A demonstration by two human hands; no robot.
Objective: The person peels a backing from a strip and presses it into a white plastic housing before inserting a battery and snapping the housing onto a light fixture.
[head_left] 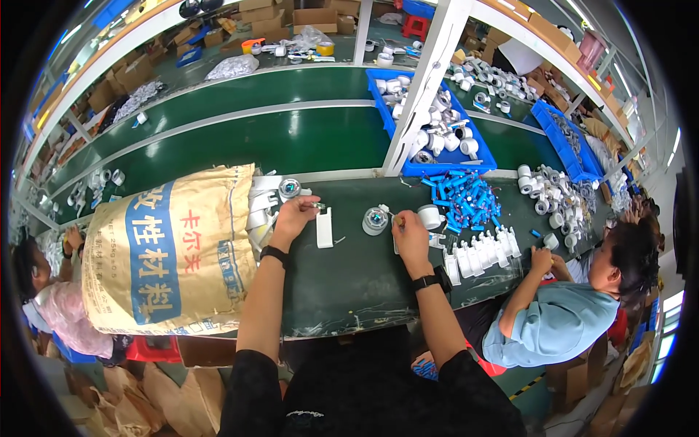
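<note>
My left hand reaches to the mouth of a big tan sack lying on the dark green bench, fingers closed on a small white part at the spilled pile of white plastic pieces. A flat white plastic piece lies just right of it. My right hand pinches a thin tool or pin, its tip touching a round white housing. A second round white part sits just beyond that hand.
A heap of small blue parts and a row of white pieces lie to the right. A blue bin of white parts sits on the green conveyor behind a white post. Seated people work at the right and left.
</note>
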